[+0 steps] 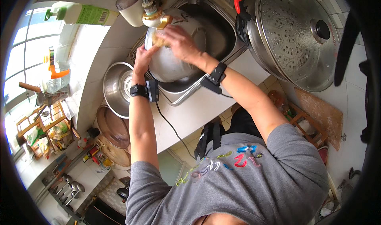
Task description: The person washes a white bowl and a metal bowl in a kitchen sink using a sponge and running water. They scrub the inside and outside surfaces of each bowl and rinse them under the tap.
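Note:
A large metal pot (169,63) lies tilted in the stainless steel sink (230,28), beneath the faucet (151,16). My left hand (143,58) grips its rim at the left side. My right hand (180,42), slightly blurred, holds a yellowish sponge or scrubbing pad (159,40) against the pot near that rim, just below the faucet's handle. Part of the pad is covered by my fingers. Both wrists wear black straps with small devices, and a black cable hangs from them.
Right of the sink stands a big steamer pot with a glass lid (297,40). A steel basin (114,82) and a brown round tray (111,127) lie on the left. A green-labelled bottle (86,14) is by the window. A wooden board (321,115) leans at the right.

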Demonstrator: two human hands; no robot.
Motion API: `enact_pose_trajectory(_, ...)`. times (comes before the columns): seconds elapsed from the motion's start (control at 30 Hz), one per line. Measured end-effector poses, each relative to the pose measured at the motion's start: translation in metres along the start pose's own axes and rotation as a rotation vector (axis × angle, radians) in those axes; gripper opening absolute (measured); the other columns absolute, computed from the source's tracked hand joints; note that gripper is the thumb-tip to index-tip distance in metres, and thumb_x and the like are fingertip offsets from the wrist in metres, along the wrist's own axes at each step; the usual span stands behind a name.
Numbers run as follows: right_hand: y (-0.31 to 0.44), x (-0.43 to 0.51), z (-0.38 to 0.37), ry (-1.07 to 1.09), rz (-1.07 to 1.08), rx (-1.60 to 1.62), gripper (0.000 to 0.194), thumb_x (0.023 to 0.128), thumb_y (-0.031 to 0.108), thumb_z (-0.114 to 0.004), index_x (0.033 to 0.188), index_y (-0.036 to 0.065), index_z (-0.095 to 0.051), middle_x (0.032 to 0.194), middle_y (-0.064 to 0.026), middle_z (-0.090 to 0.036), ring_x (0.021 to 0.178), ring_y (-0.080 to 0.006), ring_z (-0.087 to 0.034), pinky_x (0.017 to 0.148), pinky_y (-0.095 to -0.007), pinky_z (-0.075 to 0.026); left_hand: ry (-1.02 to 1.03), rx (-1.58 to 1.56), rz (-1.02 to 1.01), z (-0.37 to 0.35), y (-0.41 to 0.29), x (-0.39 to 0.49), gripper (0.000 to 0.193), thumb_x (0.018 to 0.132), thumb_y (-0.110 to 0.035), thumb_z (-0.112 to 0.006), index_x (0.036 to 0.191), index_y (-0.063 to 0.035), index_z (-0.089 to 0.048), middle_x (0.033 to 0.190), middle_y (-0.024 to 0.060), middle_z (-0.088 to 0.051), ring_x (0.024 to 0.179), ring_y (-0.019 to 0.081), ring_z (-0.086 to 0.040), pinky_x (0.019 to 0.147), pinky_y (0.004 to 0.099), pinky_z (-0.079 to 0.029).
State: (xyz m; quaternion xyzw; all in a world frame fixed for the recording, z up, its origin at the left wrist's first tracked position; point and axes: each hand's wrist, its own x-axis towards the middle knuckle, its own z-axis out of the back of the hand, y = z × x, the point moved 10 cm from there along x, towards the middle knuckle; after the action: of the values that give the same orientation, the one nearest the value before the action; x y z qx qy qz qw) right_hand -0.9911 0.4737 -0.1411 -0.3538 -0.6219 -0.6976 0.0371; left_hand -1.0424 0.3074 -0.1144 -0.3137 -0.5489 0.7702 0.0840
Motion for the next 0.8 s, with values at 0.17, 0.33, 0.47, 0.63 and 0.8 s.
enact_pose_trajectory(0.17,0.070,0.032,0.035,0.069,-0.122,-0.426,0.041,0.079,-0.001,-0.054,0.119,0.006,-0.061,0.112,-0.0160,-0.061,0.108,-0.0365,-0.056,0.095,-0.0413,-0.045,-0.242,-0.014,-0.069,0.024,0.008,-0.017,0.039,0.083,-0.027,-0.075,0.108,0.0012,-0.066,0.091,0.0039,-0.068,0.076,0.0095,-0.060,0.069,0.0248,-0.048)
enact_pose_trajectory(0.33,0.124,-0.015,-0.034,0.364,0.496,-0.868,0.050,0.076,-0.008,-0.050,0.121,0.009,-0.062,0.121,-0.0131,-0.058,0.124,-0.0313,-0.048,0.109,-0.0425,-0.033,-0.414,0.177,-0.109,0.036,0.003,-0.021,0.050,0.083,-0.039,-0.073,0.111,0.0009,-0.064,0.092,0.0065,-0.069,0.079,0.0120,-0.061,0.073,0.0267,-0.048)
enact_pose_trajectory(0.47,0.039,0.034,0.037,0.064,-0.129,-0.423,0.042,0.077,-0.004,-0.052,0.116,0.008,-0.062,0.111,-0.0168,-0.061,0.108,-0.0358,-0.054,0.095,-0.0421,-0.043,-0.477,0.296,-0.094,0.035,0.006,-0.028,0.063,0.083,-0.050,-0.067,0.125,-0.0032,-0.057,0.107,0.0146,-0.067,0.097,0.0227,-0.062,0.089,0.0330,-0.045)
enact_pose_trajectory(0.63,0.109,-0.002,-0.016,0.039,0.232,-0.464,0.036,0.073,-0.004,-0.052,0.105,0.005,-0.066,0.104,-0.0155,-0.063,0.104,-0.0351,-0.055,0.096,-0.0438,-0.042,-0.458,0.169,-0.111,0.036,0.012,-0.025,0.065,0.085,-0.049,-0.066,0.126,-0.0005,-0.055,0.107,0.0141,-0.066,0.097,0.0212,-0.060,0.088,0.0314,-0.044)
enact_pose_trajectory(0.8,0.011,0.051,0.033,0.162,-0.291,-0.443,0.030,0.073,-0.001,-0.053,0.098,0.008,-0.068,0.101,-0.0147,-0.064,0.101,-0.0343,-0.058,0.094,-0.0447,-0.043,-0.406,0.192,-0.062,0.030,0.002,-0.022,0.061,0.087,-0.044,-0.066,0.127,0.0006,-0.053,0.108,0.0116,-0.064,0.096,0.0189,-0.058,0.087,0.0305,-0.044)
